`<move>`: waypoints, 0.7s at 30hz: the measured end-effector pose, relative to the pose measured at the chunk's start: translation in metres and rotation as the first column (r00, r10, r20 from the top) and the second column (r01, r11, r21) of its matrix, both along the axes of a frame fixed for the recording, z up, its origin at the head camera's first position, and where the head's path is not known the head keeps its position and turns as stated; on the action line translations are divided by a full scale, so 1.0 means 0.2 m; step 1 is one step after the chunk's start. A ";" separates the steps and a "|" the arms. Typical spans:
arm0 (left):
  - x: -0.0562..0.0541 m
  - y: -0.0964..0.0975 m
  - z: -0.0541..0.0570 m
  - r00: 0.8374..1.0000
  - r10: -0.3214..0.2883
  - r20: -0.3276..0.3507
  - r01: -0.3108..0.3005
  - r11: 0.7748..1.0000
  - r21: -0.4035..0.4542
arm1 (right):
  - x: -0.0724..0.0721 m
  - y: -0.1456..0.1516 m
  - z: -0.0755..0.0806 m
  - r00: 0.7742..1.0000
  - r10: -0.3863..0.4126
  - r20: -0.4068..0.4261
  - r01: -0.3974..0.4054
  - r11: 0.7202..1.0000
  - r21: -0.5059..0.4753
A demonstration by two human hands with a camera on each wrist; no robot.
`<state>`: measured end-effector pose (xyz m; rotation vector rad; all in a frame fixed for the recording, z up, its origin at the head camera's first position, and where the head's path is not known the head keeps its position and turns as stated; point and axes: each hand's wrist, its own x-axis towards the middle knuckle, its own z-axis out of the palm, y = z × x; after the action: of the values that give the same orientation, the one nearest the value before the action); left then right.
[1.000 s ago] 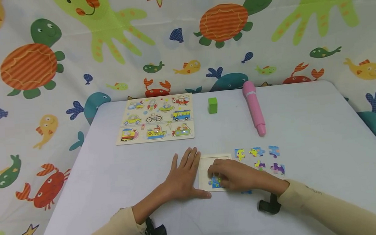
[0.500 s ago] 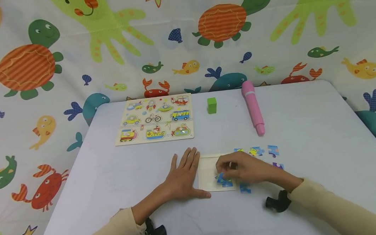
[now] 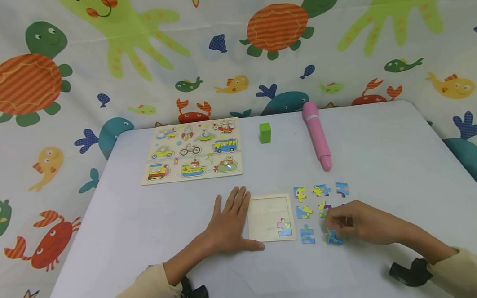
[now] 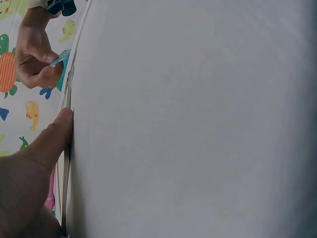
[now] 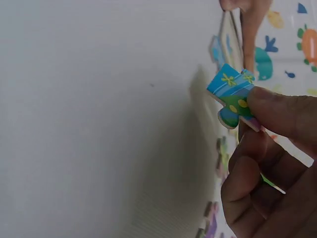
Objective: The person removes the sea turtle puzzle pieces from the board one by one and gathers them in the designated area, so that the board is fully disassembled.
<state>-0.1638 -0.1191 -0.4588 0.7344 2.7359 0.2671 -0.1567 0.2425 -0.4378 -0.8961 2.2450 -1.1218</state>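
My right hand (image 3: 361, 223) pinches a blue-green jigsaw piece (image 5: 230, 91) between thumb and fingers, to the right of the wooden puzzle tray (image 3: 264, 210). In the right wrist view this piece is tilted and lifted, showing yellow spots and flowers. My left hand (image 3: 229, 226) lies with fingers straight along the tray's left edge, thumb by its lower left corner. A pink-and-blue jigsaw piece (image 3: 284, 227) sits in the tray's lower right corner. Loose pieces lie in rows right of the tray, among them a blue piece (image 3: 307, 234) and a yellow-and-blue piece (image 3: 304, 212); my right hand partly covers others.
A wooden vehicle puzzle board (image 3: 192, 151) lies at the back left of the white table (image 3: 385, 159). Behind the tray stand a green block (image 3: 265, 133) and a pink pen-shaped object (image 3: 318, 136). A patterned cloth (image 3: 152, 45) hangs at the back.
My right hand has moved right, off the tray, carrying the blue-green jigsaw piece. The piece in the tray's corner now shows fully. My left hand has stayed at the tray's edge.
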 end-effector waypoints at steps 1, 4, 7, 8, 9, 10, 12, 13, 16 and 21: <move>0.00 0.00 0.00 1.000 0.001 -0.001 -0.001 1.000 0.000 | 0.01 0.00 -0.01 1.000 0.004 -0.016 -0.004 1.000 0.000; 0.00 0.00 0.00 1.000 -0.001 -0.001 0.001 1.000 0.001 | 0.03 -0.02 -0.02 0.998 -0.008 -0.069 0.010 0.999 0.033; 0.00 0.00 0.00 1.000 -0.004 0.001 0.003 1.000 0.005 | 0.05 -0.05 -0.02 0.986 -0.044 -0.158 0.067 0.988 0.143; 0.00 0.00 0.00 1.000 -0.004 0.001 0.004 1.000 0.004 | 0.06 -0.06 -0.02 0.979 -0.051 -0.198 0.088 0.979 0.184; 0.00 0.00 0.00 1.000 -0.004 0.001 0.004 1.000 0.005 | 0.07 -0.07 -0.02 0.970 -0.056 -0.235 0.110 0.969 0.223; 0.00 0.00 0.01 1.000 -0.004 0.001 0.004 1.000 0.004 | 0.07 -0.08 -0.02 0.960 -0.057 -0.275 0.131 0.957 0.257; 0.00 0.00 0.01 1.000 -0.002 0.001 0.002 1.000 0.004 | 0.09 -0.09 -0.02 0.936 -0.052 -0.347 0.168 0.935 0.312; 0.00 0.00 0.00 1.000 -0.002 0.002 0.002 1.000 0.006 | 0.09 -0.10 -0.02 0.927 -0.052 -0.372 0.184 0.926 0.330; 0.00 0.00 0.00 1.000 -0.006 0.003 0.006 1.000 0.014 | 0.12 -0.12 -0.01 0.898 -0.059 -0.436 0.234 0.903 0.360; 0.00 0.00 0.00 1.000 -0.004 0.003 0.004 1.000 0.018 | 0.09 -0.19 0.02 0.861 -0.037 -0.508 0.208 0.936 0.285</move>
<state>-0.1636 -0.1194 -0.4586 0.7440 2.7318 0.2921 -0.1382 0.2041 -0.4345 -0.9874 2.8368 -0.5601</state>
